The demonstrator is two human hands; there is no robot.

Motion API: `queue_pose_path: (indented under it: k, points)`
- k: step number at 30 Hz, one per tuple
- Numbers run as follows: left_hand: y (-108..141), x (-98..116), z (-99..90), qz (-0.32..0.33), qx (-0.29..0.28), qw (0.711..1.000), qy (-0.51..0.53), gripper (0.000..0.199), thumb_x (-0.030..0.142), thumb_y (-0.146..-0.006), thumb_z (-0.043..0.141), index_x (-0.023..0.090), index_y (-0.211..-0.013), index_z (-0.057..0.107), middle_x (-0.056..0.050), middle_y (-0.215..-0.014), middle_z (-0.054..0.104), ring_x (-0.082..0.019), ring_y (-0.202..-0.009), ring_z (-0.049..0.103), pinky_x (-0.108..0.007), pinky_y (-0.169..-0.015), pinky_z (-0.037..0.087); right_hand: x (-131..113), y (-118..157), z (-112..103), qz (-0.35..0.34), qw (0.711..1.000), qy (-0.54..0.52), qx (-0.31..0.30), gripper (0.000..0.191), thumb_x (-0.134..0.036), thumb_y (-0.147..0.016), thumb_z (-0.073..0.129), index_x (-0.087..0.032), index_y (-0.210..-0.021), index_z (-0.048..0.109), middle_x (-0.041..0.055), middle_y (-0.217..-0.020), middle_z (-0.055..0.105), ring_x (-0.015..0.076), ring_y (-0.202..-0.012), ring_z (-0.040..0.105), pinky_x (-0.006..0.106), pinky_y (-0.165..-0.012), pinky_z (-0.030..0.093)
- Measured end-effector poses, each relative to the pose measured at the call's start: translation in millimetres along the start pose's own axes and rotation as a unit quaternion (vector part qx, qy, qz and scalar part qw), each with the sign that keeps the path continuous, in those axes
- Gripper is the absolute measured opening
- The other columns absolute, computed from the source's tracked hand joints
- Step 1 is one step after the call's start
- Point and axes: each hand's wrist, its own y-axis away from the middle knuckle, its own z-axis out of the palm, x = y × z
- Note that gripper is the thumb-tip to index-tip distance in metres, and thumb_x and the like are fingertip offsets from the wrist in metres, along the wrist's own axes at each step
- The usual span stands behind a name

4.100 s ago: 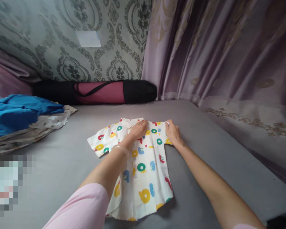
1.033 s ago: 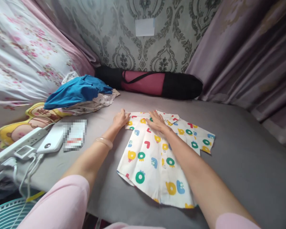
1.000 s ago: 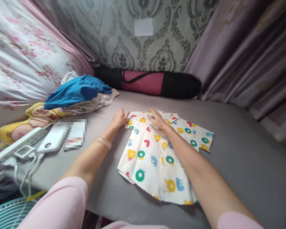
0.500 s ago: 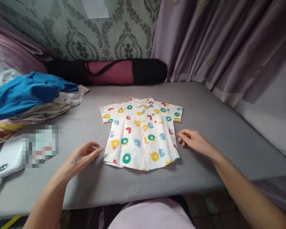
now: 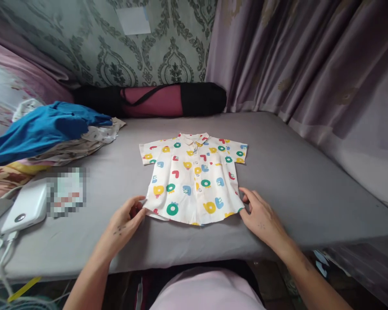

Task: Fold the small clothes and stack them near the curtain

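A small white button-up shirt (image 5: 187,181) lies spread face up on the grey sheet (image 5: 297,189), its collar away from me and its short sleeves out to the sides. Colourful letter-like animal prints cover it. My left hand (image 5: 127,221) has its thumb and fingers at the lower left hem corner, closed on the cloth. At the lower right corner, my right hand (image 5: 261,215) holds the hem edge between thumb and fingers. The hem between my hands rests low over the sheet, slightly rippled.
A pile of clothes with a blue garment (image 5: 51,129) on top sits at left. Nearer are a white power bank (image 5: 26,204), cables (image 5: 1,258) and a blurred packet (image 5: 67,191). A black and maroon bag (image 5: 151,101) lies along the wall; curtains (image 5: 261,56) hang at right.
Both hands have moved in to the shirt's lower corners and taken hold of the hem; before, they were apart from it. The view has shifted slightly.
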Motion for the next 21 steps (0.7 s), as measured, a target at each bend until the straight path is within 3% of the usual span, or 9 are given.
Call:
queue_pose_path:
  k: [3,9,15,18,21]
  points:
    - [2.8,15.2,7.7,-0.011,0.04,0.998,-0.036,0.046,0.056,-0.086,0.044,0.022,-0.114,0.057,0.001,-0.075,0.061,-0.014,-0.061,0.052,-0.025,-0.058,0.042,-6.8,-0.6,8.2,0.006,0.998,0.054,0.033,0.045,-0.014,-0.079,0.046,-0.025,-0.122,0.055,0.0048,-0.102,0.068,0.0212,-0.079,0.065,0.029,-0.06,0.043]
    - [3.4,32.0,14.4,0.018,0.073,0.988,-0.138,0.044,0.036,-0.085,0.041,0.025,-0.127,0.05,0.004,-0.065,0.053,-0.015,-0.057,0.052,-0.025,-0.059,0.042,-3.2,-2.6,8.3,-0.061,0.991,0.105,0.051,0.059,-0.006,-0.075,0.041,-0.027,-0.129,0.049,0.005,-0.102,0.073,0.0239,-0.075,0.068,0.031,-0.056,0.045]
    - [2.8,18.4,-4.9,0.095,0.049,0.976,-0.192,0.045,0.041,-0.088,0.04,0.027,-0.13,0.052,-0.004,-0.094,0.065,-0.017,-0.066,0.057,-0.028,-0.065,0.044,9.9,-5.1,-21.8,-0.097,0.975,0.19,0.062,0.049,-0.009,-0.083,0.039,-0.026,-0.127,0.052,0.0081,-0.104,0.069,0.0245,-0.075,0.067,0.033,-0.057,0.049]
    - [3.8,18.7,-11.1,0.121,0.007,0.971,-0.206,0.041,0.044,-0.091,0.038,0.029,-0.124,0.057,-0.006,-0.102,0.065,-0.02,-0.074,0.06,-0.028,-0.066,0.044,12.5,-7.9,-26.4,-0.17,0.962,0.21,0.04,0.046,-0.006,-0.086,0.036,-0.021,-0.125,0.055,0.0118,-0.105,0.066,0.0255,-0.082,0.065,0.037,-0.069,0.053]
    - [4.3,21.0,-13.8,0.109,-0.003,0.967,-0.231,0.04,0.045,-0.092,0.036,0.029,-0.117,0.061,-0.005,-0.099,0.065,-0.021,-0.076,0.062,-0.027,-0.063,0.043,15.7,-12.3,-23.0,-0.26,0.949,0.176,0.018,0.044,-0.006,-0.088,0.036,-0.021,-0.124,0.057,0.0124,-0.124,0.06,0.0267,-0.107,0.059,0.041,-0.088,0.051]
